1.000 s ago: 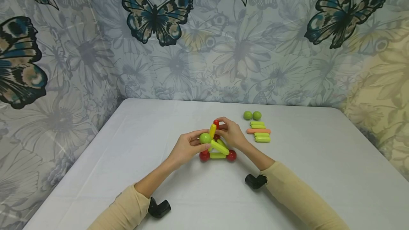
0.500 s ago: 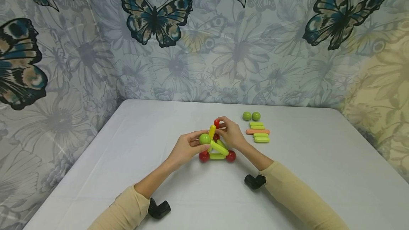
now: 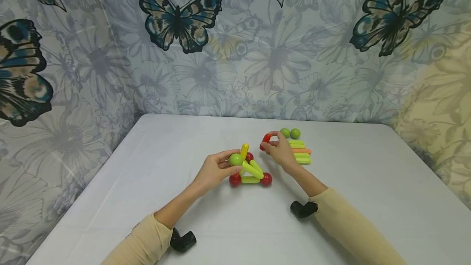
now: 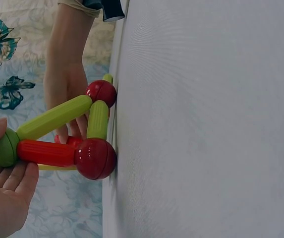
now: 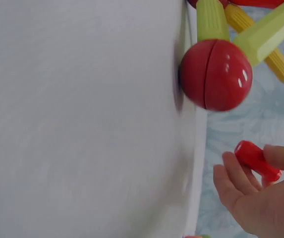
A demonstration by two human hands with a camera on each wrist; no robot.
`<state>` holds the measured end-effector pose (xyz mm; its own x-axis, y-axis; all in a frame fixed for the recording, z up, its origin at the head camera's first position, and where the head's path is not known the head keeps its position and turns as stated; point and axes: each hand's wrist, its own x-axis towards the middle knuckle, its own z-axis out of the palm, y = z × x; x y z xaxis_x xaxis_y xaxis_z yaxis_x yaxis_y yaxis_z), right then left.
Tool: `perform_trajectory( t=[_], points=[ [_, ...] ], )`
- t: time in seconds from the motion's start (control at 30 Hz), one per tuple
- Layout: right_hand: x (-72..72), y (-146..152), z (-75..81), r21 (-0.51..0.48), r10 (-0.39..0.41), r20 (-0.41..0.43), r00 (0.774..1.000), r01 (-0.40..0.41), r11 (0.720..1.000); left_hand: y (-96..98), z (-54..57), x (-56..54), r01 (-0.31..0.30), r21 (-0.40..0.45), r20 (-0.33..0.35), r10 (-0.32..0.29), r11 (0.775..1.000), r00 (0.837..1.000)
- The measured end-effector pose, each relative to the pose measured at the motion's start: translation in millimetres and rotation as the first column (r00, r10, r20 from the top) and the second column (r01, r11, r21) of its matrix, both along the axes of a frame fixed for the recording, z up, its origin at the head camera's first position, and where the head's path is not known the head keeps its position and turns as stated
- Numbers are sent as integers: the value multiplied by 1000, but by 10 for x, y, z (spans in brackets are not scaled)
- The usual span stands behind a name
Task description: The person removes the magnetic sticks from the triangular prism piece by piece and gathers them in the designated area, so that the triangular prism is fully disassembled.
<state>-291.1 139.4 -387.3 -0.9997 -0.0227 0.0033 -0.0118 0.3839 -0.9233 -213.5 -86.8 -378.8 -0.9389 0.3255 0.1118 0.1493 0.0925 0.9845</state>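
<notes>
A ball-and-rod model stands mid-table, with red balls at its base and yellow-green rods (image 3: 252, 170) between them. My left hand (image 3: 217, 169) holds the green ball (image 3: 236, 159) at its top, thumb on one side and fingers underneath. From that ball a red rod (image 4: 46, 152) runs down to a dark red ball (image 4: 96, 158). A yellow rod (image 3: 244, 151) sticks up behind the green ball, its upper end free. To the right of the model, my right hand (image 3: 280, 150) pinches a short red rod (image 5: 256, 159) between thumb and fingers, apart from the model.
Behind my right hand, two green balls (image 3: 295, 133) lie on the white table (image 3: 353, 175). Several light green rods (image 3: 302, 160) and an orange rod (image 3: 307, 151) lie in a row nearer me, partly hidden by that hand. A butterfly-patterned cloth (image 3: 206, 81) hangs behind the table.
My right hand has drawn the short red rod away from the model, toward the right and the loose parts. My left hand and the model stay in place.
</notes>
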Motion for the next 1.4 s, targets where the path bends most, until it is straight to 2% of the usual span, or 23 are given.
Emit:
perform_trajectory(
  t=[0.1, 0.2, 0.5, 0.83, 1.1, 1.17, 1.33, 1.4],
  points=[
    [7, 83, 19, -121, -16, 83, 996, 26, 992, 2, 6, 1, -7, -4, -2, 7, 1000, 1000],
    [21, 163, 26, -200, -31, 140, 990, 59, 978, 7, 7, -2, -6, 0, 1, 6, 1000, 1000],
    [95, 346, 39, -287, 12, 194, 981, 45, 957, -6, 11, -2, 0, 0, 6, 0, 1000, 1000],
    [215, 484, 55, -325, 49, 205, 978, 21, 946, -3, 20, -2, -4, 0, 6, 4, 1000, 1000],
    [282, 628, 45, -285, 87, 226, 970, -20, 958, -8, -1, -16, -2, 1, 2, 2, 1000, 1000],
    [300, 650, 52, -290, 90, 236, 968, -18, 957, 1, 55, 14, -1, -5, 5, 1, 1000, 1000],
    [349, 717, 72, -332, 114, 230, 967, -32, 943, 10, 64, 17, -7, -16, 14, 8, 1000, 1000],
    [360, 754, 69, -334, 118, 226, 967, -37, 942, 5, 14, -11, -11, -11, 14, 11, 1000, 1000]
  ],
)
